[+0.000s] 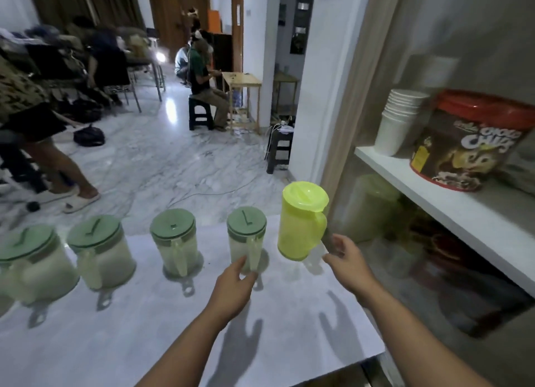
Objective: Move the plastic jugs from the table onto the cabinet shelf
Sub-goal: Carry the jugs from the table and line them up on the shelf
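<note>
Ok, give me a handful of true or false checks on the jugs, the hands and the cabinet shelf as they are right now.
1. Five jugs stand in a row on the table. True.
2. The yellow jug is at the left end of the row. False: it is at the right end, nearest the cabinet.
3. The left hand reaches toward a green-lidded jug. True.
4. The right hand holds a paper cup. False: it is open beside the yellow jug's handle.
5. The upper cabinet shelf holds stacked white cups. True.

Both hands [236, 282] [346, 256] outstretched, fingers loose
</note>
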